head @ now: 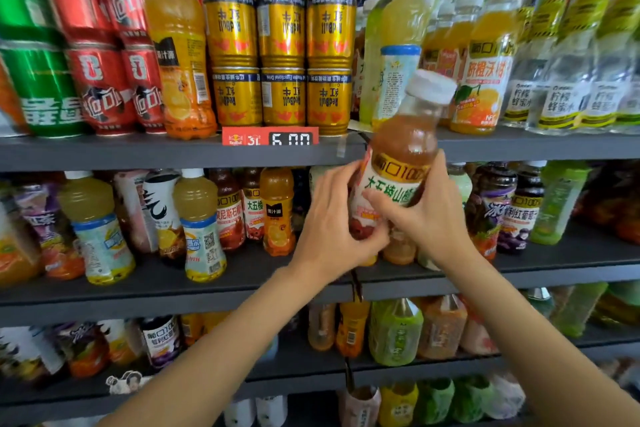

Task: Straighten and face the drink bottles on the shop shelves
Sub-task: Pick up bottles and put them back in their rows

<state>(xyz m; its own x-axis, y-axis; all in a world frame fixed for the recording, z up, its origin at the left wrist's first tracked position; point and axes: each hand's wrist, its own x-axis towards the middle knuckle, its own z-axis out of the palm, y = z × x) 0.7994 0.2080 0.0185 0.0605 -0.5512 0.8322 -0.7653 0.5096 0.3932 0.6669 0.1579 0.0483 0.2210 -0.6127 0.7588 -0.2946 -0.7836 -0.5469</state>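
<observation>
A brown-orange juice bottle (403,146) with a white cap and a white-and-red label is held up in front of the shelves, tilted to the right. My left hand (332,222) grips its lower left side, fingers curled round the label. Gripping the right side of the same bottle is my right hand (427,215), thumb across the label. The bottle is off the middle shelf (242,274), its cap reaching up past the edge of the top shelf (173,152).
Gold cans (282,55), red cans (104,80) and an orange bottle (180,55) fill the top shelf, with clear lemon-water bottles (561,90) at right. Mixed juice bottles stand unevenly on the middle shelf. A red price tag (270,137) hangs on the shelf edge. Lower shelves hold more bottles.
</observation>
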